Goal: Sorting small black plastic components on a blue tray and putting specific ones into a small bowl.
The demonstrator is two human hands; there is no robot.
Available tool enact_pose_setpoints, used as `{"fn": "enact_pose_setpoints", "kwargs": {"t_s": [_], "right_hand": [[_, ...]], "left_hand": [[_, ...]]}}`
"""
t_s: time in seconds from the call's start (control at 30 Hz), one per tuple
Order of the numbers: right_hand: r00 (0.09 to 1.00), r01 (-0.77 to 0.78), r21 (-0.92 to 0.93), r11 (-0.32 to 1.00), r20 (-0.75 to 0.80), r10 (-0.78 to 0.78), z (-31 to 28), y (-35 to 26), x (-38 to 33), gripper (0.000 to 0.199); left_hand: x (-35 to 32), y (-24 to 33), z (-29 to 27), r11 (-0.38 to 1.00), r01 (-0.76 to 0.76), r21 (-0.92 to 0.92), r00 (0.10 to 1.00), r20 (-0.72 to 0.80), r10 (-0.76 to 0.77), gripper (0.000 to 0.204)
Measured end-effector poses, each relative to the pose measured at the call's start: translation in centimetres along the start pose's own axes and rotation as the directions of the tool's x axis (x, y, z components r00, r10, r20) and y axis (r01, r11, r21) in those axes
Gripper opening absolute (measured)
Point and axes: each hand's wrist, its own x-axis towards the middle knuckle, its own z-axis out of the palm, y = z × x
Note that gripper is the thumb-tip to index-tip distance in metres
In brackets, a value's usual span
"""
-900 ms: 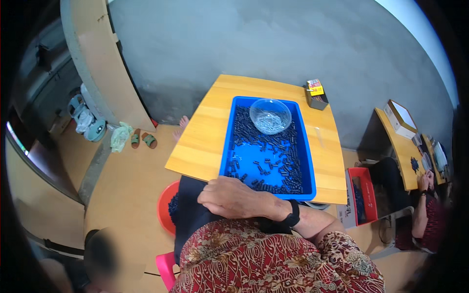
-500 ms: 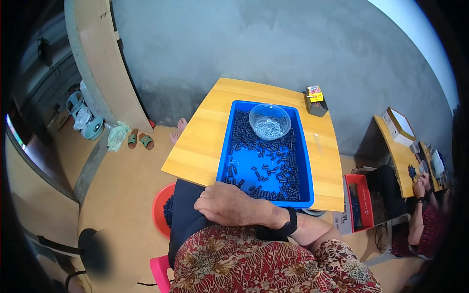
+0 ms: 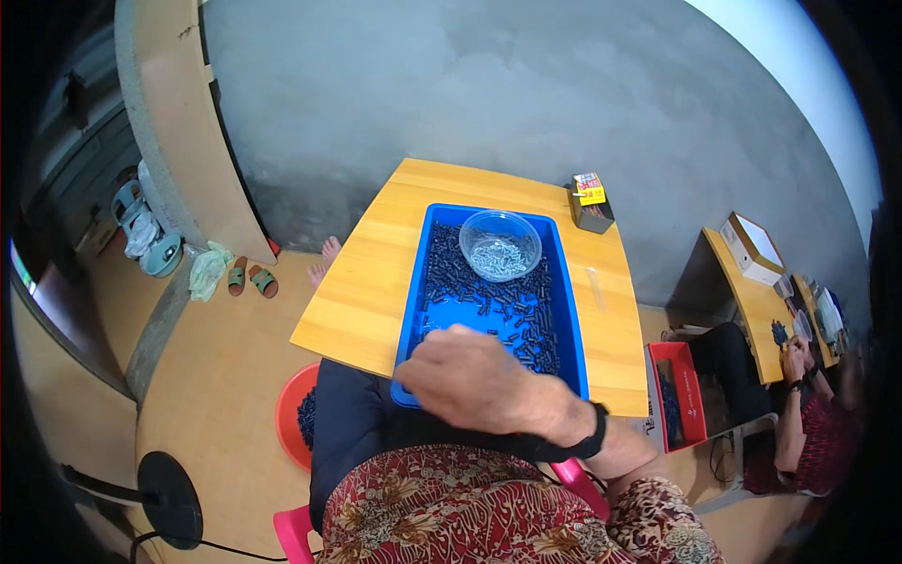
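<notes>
A blue tray [image 3: 567, 324] lies on a wooden table [image 3: 366, 282] in front of me, its floor strewn with several small dark parts [image 3: 526, 324]. A clear round bowl [image 3: 503, 244] holding small silvery pieces stands at the tray's far end. My right hand [image 3: 470, 381], with a black band at the wrist, rests back-up over the tray's near left corner. Its fingers curl downward and hide whatever is under them. My left hand is not in view.
A small yellow-topped box [image 3: 590, 200] sits at the table's far right corner. On the floor are a red basin [image 3: 289, 418] of dark parts at my left, a red crate [image 3: 678, 395] at my right, and sandals [image 3: 250, 279]. Another person [image 3: 813, 423] works at a table on the right.
My right hand stays at the tray's near edge, shifting only slightly. The view has tilted a little between frames.
</notes>
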Motion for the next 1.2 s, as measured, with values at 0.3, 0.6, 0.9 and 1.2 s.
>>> {"fn": "enact_pose_setpoints", "kwargs": {"t_s": [0.3,0.6,0.9,1.2], "right_hand": [[0.959,-0.274,-0.207,0.939,0.016,0.284,-8.7,6.7,-5.1,0.007],[0.754,-0.329,-0.399,0.856,0.435,0.493,-5.5,13.4,-5.2,0.016],[0.709,-0.247,-0.408,0.879,0.542,0.451,-3.0,14.1,-5.8,0.029],[0.753,-0.397,-0.163,0.903,0.504,0.422,-4.0,14.1,-7.6,0.013]], "left_hand": [[-1.1,-1.8,3.0,0.954,0.293,-0.057,0.955,-0.026,-0.295,0.023],[-3.1,-8.7,10.7,0.588,0.76,-0.276,0.649,0.361,-0.67,0.018],[-6.8,-13.1,14.7,0.334,0.88,-0.337,0.467,0.49,-0.736,0.016],[-8.2,-14.0,15.7,0.28,0.908,-0.313,0.411,0.525,-0.745,0.017]]}}
